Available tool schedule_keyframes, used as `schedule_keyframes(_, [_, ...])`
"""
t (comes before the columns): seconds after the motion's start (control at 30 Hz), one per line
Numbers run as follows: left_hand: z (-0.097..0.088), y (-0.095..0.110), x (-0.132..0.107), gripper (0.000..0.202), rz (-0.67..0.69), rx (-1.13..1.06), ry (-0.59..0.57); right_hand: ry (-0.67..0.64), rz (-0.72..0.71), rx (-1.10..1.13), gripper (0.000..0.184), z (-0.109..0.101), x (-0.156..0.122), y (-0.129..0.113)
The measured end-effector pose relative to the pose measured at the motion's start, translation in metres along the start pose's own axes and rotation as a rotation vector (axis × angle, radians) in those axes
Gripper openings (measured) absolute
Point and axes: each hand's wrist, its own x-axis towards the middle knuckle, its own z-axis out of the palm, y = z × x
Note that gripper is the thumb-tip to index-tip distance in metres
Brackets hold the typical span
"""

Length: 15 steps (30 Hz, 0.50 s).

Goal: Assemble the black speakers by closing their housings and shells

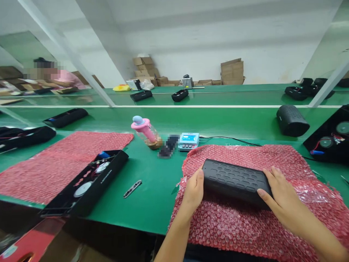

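Note:
A black oblong speaker (pixel 234 179) with a slotted grille lies on a sheet of red bubble wrap (pixel 245 225) in front of me. My left hand (pixel 194 191) grips its left end, thumb up along the edge. Around the right end wraps my right hand (pixel 278 198), thumb on the front face and fingers over the top. Both hands are closed on the speaker.
An open speaker chassis (pixel 87 182) lies on a second red bubble sheet (pixel 54 163) at left, a small black strip (pixel 132 189) beside it. A pink-topped bottle (pixel 145 131), a blue meter (pixel 188 141), more black speakers (pixel 292 120) and a person (pixel 54 76) are beyond.

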Motion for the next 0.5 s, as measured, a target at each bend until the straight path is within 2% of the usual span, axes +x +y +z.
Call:
schedule_keyframes(0.07, [-0.001, 0.001, 0.0, 0.057, 0.005, 0.042, 0.004, -0.081, -0.027, -0.094, 0.075, -0.015, 0.008, -0.004])
schedule_keyframes(0.13, [-0.002, 0.001, 0.001, 0.06, 0.005, 0.084, 0.008, -0.143, -0.081, -0.139, 0.077, -0.041, 0.019, -0.016])
schedule_keyframes(0.17, [-0.003, 0.0, 0.001, 0.062, 0.006, 0.104, 0.01, -0.132, -0.105, -0.139, 0.077, -0.056, 0.025, -0.025])
schedule_keyframes(0.23, [-0.004, 0.0, 0.002, 0.067, 0.004, 0.144, 0.019, -0.027, -0.141, -0.097, 0.08, -0.083, 0.038, -0.046])
schedule_keyframes(0.3, [-0.004, -0.002, 0.002, 0.07, 0.003, 0.183, 0.029, 0.077, -0.197, -0.048, 0.076, -0.096, 0.052, -0.066])
schedule_keyframes(0.37, [-0.004, -0.003, 0.002, 0.069, 0.005, 0.221, 0.029, 0.046, -0.236, -0.039, 0.073, -0.088, 0.063, -0.079])
schedule_keyframes(0.43, [-0.007, -0.003, 0.002, 0.065, 0.021, 0.264, 0.019, -0.178, -0.237, -0.038, 0.069, -0.066, 0.071, -0.084])
schedule_keyframes(0.5, [-0.011, 0.0, 0.005, 0.059, 0.055, 0.317, 0.007, -0.287, -0.264, -0.019, 0.062, -0.044, 0.076, -0.083])
